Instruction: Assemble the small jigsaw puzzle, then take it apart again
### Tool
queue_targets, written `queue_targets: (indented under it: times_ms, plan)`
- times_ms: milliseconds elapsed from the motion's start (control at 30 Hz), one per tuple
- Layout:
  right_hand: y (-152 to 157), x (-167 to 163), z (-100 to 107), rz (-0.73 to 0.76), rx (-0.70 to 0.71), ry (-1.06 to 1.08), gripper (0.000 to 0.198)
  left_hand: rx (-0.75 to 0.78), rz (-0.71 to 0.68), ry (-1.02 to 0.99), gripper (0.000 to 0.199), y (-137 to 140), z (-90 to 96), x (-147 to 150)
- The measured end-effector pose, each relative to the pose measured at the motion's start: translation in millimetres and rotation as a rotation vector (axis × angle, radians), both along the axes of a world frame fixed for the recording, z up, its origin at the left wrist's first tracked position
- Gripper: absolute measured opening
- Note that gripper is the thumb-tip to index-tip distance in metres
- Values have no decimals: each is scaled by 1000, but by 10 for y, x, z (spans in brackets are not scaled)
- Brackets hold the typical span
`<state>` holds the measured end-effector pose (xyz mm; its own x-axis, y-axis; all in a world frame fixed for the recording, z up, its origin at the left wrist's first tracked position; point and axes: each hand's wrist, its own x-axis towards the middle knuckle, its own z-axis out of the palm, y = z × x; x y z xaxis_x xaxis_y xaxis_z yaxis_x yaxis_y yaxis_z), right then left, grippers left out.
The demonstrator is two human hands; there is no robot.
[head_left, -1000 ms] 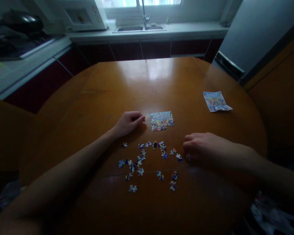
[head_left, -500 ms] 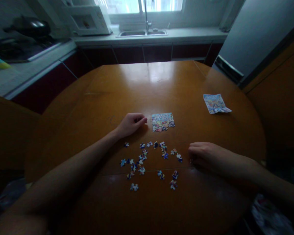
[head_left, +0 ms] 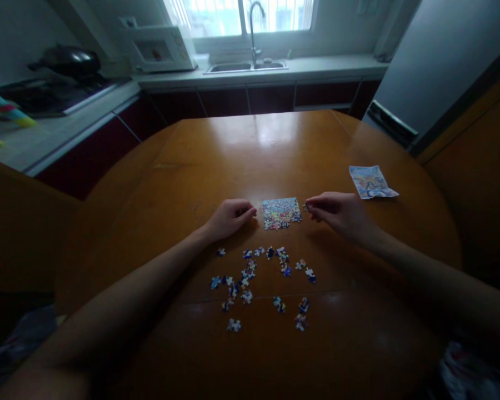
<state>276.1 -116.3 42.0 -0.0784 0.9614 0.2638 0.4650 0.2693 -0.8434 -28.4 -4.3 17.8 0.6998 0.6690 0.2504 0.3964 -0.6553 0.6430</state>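
A partly joined jigsaw puzzle (head_left: 281, 213) lies flat on the table, its lower edge uneven. My right hand (head_left: 339, 213) is just to the right of it, pinching a small puzzle piece (head_left: 306, 206) between thumb and fingertips. On the other side my left hand (head_left: 232, 218) rests on the tabletop, fingers curled in and thumb pointing at the puzzle, with nothing visible in it. Nearer to me are scattered loose pieces, among them a blue one (head_left: 286, 271), a pale one (head_left: 234, 325) and a cluster (head_left: 233, 289) left of centre.
A creased picture sheet (head_left: 373, 181) lies at the right of the wooden table (head_left: 216, 166). Beyond the table stand a counter with a sink (head_left: 250, 66), a white microwave (head_left: 160, 49) and a dark pan (head_left: 70, 61) on the stove. A fridge (head_left: 420, 66) is at the right.
My right hand has moved up and left from beside the loose pieces to the puzzle's right edge, and a piece now shows in its fingertips. My left hand stays by the puzzle. The view has shifted slightly.
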Motion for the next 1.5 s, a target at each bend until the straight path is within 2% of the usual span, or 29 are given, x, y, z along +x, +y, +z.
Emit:
queue_targets:
  times_ms: [133, 367, 667, 900, 1500]
  plan:
    - [122, -119, -94, 22, 148, -144, 18, 20, -19, -6, 32, 4, -21, 0]
    - [67, -206, -312, 85, 231, -263, 16, 56, -44, -6, 32, 11, -44, 8]
    - [74, -195, -379, 138, 204, -382, 17, 94, -53, 6, 31, -4, -20, 4]
    - [68, -217, -391, 142, 281, -434, 11, 102, -59, 1, 31, 0, -30, 6]
    - [56, -199, -370, 160, 212, -472, 10, 94, -63, 10, 31, -9, -18, 8]
